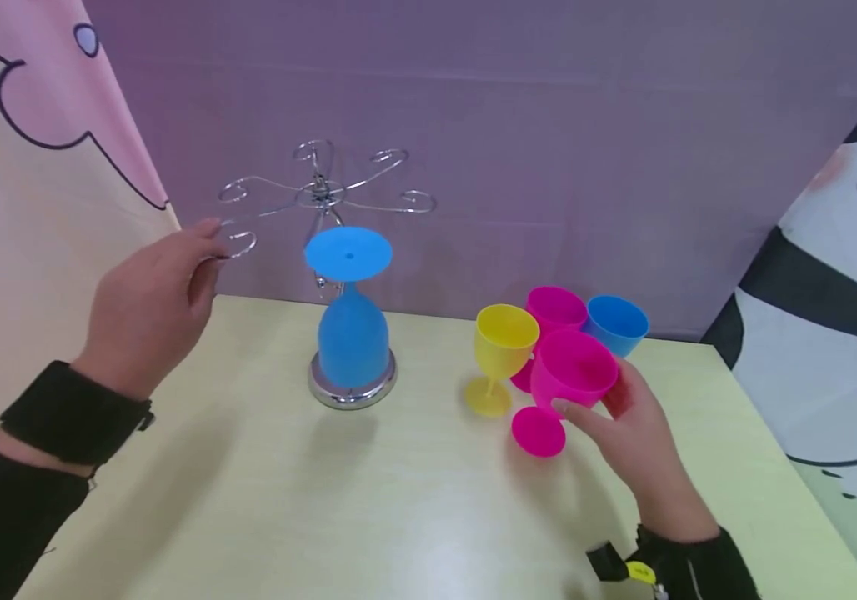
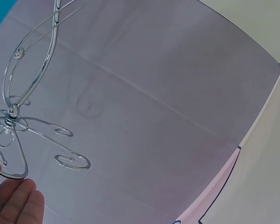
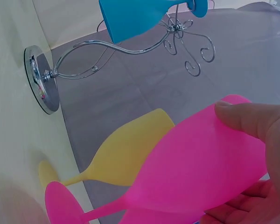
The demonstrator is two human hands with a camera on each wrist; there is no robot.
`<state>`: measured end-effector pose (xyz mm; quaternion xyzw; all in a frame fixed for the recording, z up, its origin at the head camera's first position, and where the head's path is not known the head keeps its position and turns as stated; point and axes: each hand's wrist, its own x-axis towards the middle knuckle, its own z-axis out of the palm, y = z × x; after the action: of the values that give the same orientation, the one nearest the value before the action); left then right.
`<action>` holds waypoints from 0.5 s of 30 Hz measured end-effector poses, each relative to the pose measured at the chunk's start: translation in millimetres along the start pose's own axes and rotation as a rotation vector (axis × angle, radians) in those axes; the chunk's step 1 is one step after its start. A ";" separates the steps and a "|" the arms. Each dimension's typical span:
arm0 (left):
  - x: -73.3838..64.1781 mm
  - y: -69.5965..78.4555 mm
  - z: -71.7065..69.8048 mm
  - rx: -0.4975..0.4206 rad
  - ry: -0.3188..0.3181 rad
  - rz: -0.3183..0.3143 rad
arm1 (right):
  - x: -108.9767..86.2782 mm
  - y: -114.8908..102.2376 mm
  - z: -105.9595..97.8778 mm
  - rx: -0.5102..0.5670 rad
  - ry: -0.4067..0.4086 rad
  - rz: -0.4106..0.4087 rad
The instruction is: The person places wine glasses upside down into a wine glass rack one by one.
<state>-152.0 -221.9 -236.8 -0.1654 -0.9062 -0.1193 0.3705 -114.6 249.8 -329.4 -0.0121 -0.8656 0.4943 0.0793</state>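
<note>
A chrome wire glass rack (image 1: 321,195) with curled arms stands at the back left on a round base (image 1: 383,387). My left hand (image 1: 152,307) pinches the curled end of one arm between thumb and fingers. From the rack a blue goblet (image 1: 354,340) hangs upside down, hiding much of the stem. My right hand (image 1: 642,446) grips a pink goblet (image 1: 571,375) by its bowl, thumb on the near side in the right wrist view. This goblet is upright and slightly tilted, its foot close over the table.
Beside the held goblet stand a yellow goblet (image 1: 505,343), a second pink goblet (image 1: 554,305) and another blue goblet (image 1: 618,321), all upright. Behind the pale table (image 1: 428,508) hangs a purple cloth (image 1: 533,150). Printed cloths flank both sides.
</note>
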 end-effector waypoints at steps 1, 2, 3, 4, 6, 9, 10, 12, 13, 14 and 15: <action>0.0 0.3 -0.5 0.000 -0.002 0.003 | -0.8 -0.9 0.5 -0.001 -0.001 -0.005; 0.0 0.6 -0.6 -0.002 -0.003 0.007 | -1.7 -1.7 0.8 -0.001 -0.002 -0.009; -0.1 1.2 -0.5 -0.004 -0.004 0.008 | -2.4 -2.4 1.2 -0.003 -0.003 -0.013; 0.7 2.2 0.1 -0.008 -0.002 0.010 | -2.7 -2.8 0.5 -0.002 -0.004 -0.020; 1.9 4.0 1.7 -0.015 0.003 0.016 | -3.3 -3.7 -0.5 -0.001 -0.012 -0.023; 1.9 6.3 4.4 -0.025 0.015 0.019 | -4.7 -5.6 -0.6 0.004 -0.030 -0.015; 1.7 7.0 5.3 -0.028 0.021 0.021 | -5.3 -6.3 -0.5 0.007 -0.036 -0.014; 0.7 8.2 6.9 -0.032 0.032 0.028 | -7.1 -8.3 -0.2 0.010 -0.048 -0.012; 0.3 8.6 7.8 -0.032 0.042 0.035 | -8.1 -9.6 -0.1 0.010 -0.052 -0.016; -0.1 9.0 8.6 -0.032 0.051 0.043 | -9.1 -11.1 -0.1 0.012 -0.059 -0.020; -0.4 9.4 9.4 -0.031 0.060 0.050 | -10.3 -12.8 -0.1 0.014 -0.065 -0.024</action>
<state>-154.0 -210.2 -242.8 -0.1902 -0.8883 -0.1286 0.3978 -103.7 242.4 -319.7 0.0149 -0.8643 0.4995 0.0571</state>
